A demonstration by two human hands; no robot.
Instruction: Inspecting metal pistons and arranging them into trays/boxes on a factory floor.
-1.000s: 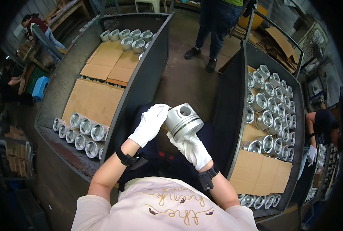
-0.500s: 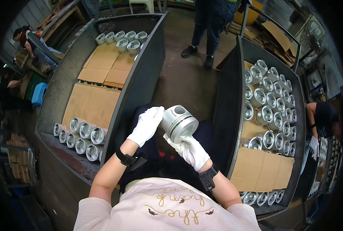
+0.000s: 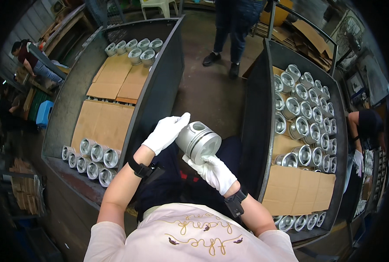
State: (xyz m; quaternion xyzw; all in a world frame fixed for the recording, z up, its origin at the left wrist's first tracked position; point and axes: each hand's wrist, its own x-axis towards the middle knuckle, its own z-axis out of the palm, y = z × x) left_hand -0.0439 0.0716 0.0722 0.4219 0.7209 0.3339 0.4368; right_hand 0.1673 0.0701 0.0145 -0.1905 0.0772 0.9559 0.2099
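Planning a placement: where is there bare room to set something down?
Left bin: large cardboard sheets between near pistons and far pistons. Right bin: near cardboard panel, pistons before and beyond. Crowded: right bin's packed pistons.

The right hand (image 3: 214,172), white-gloved, holds a tilted silver piston (image 3: 198,142) from below, thumb on its end face; the left hand (image 3: 166,133), also gloved, is at its left side. Other pistons (image 3: 305,154) and cardboard (image 3: 105,120) lie in the left bin (image 3: 157,89) and the right bin (image 3: 255,96). Beyond, a person (image 3: 236,35) stands between the bins, a pale chair (image 3: 158,4) off to the left.
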